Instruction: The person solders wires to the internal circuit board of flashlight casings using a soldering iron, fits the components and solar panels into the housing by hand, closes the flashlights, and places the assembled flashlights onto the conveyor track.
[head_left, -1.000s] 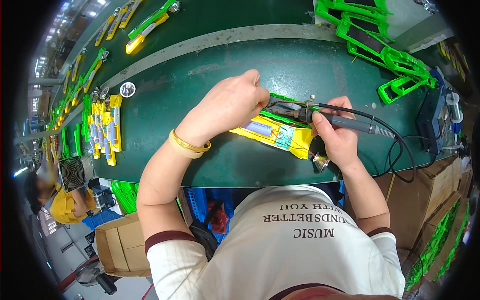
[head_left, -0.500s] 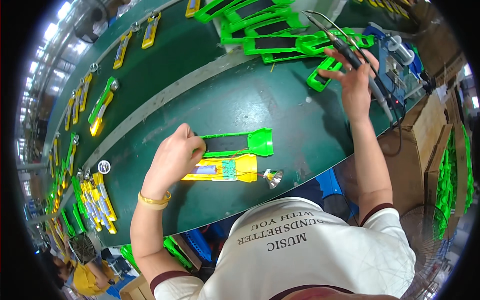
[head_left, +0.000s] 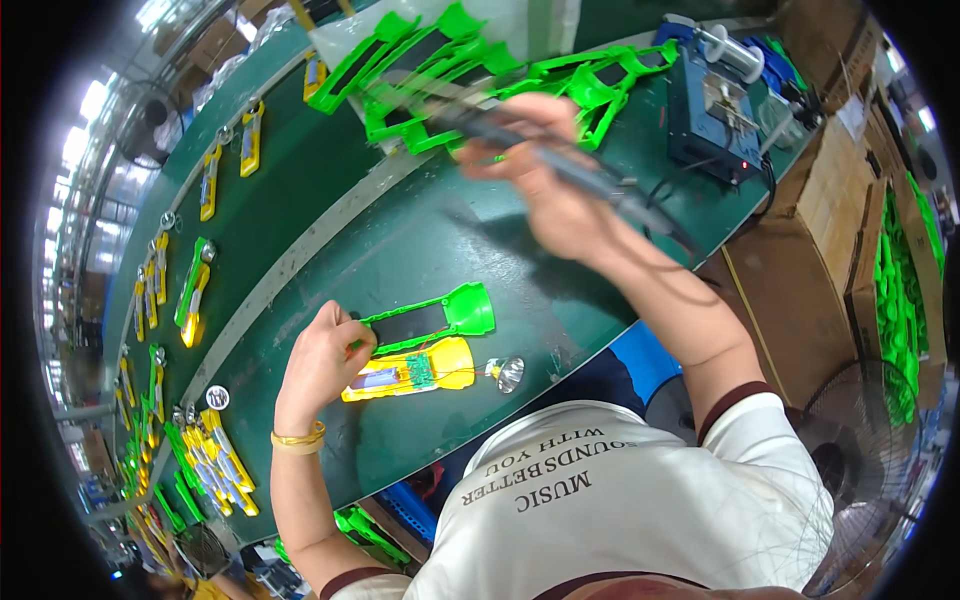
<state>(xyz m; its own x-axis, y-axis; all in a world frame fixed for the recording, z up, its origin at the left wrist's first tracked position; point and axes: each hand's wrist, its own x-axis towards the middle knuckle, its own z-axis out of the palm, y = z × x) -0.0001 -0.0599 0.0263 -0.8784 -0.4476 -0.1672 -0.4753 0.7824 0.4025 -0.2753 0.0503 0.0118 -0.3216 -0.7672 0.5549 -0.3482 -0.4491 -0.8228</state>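
My left hand is closed, its curled fingers at the left end of a green flashlight shell half with a dark panel. Just below lies a yellow shell half with a battery and a small green circuit board. Thin wires lead to a silvery reflector cup on the bench at its right. In my right hand is a soldering iron, raised above the far part of the bench, its tip pointing left and away. Both iron and hand are smeared by motion.
More green shells are heaped at the back. Far right stand a blue soldering station and a solder spool. Yellow halves cluster at the left; others line the strip behind. A cardboard box and fan are right.
My right hand has swung left with the soldering iron, away from the soldering station. The whole view has shifted; my left hand stays at the green shell's end.
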